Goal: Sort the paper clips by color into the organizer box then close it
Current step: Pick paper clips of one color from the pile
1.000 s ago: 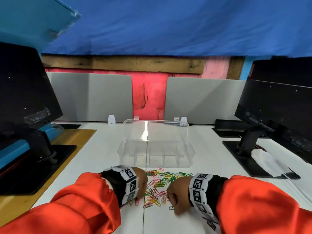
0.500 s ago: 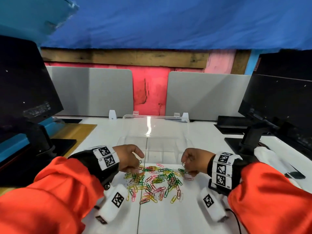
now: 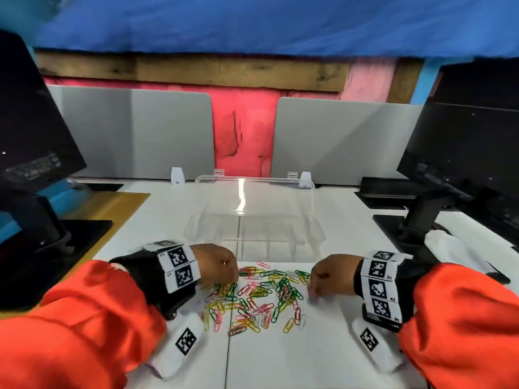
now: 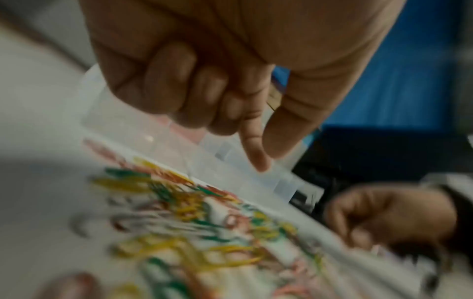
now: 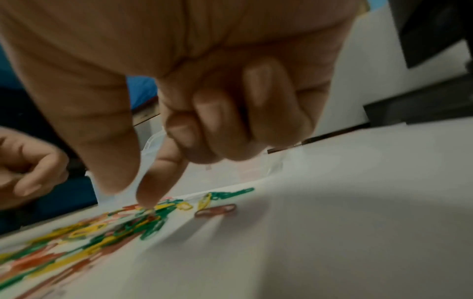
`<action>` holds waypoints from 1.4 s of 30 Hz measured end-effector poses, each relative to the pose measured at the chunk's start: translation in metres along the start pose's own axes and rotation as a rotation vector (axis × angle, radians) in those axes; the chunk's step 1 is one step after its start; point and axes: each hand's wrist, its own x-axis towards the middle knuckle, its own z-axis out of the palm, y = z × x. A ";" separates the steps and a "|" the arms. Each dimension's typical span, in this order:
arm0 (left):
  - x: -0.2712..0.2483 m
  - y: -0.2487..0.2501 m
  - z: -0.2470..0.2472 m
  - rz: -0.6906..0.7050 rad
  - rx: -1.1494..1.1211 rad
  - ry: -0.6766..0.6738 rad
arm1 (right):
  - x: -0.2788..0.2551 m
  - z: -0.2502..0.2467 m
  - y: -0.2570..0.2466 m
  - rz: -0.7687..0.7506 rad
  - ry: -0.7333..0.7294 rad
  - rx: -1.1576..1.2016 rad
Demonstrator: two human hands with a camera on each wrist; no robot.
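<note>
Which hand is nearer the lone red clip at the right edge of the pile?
Right. The right hand hangs just above and left of the red clip, fingers on the pile beside it. The left hand is across the pile.

head view high, facing forward-down; wrist views close, sharing paper clips (image 3: pixel 257 297).

Dim, motion-blurred wrist views; glare streak on organizer box lid (image 3: pixel 241 197), perhaps overhead light.
</note>
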 end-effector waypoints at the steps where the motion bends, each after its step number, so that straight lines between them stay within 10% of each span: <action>1: 0.000 0.000 0.002 0.064 0.138 0.043 | -0.001 -0.001 0.000 -0.014 0.004 -0.052; 11: 0.012 0.014 0.012 0.203 0.418 -0.044 | -0.005 -0.031 -0.016 -0.041 -0.030 -0.374; 18: 0.015 0.020 0.020 0.238 0.462 -0.121 | -0.022 -0.094 -0.023 -0.083 0.377 -0.540; 30: 0.029 0.027 0.010 0.211 0.397 -0.139 | 0.029 -0.018 -0.028 -0.096 -0.095 -0.295; 42: 0.027 0.006 -0.012 0.030 -0.168 -0.078 | 0.038 0.000 -0.026 -0.044 -0.157 -0.210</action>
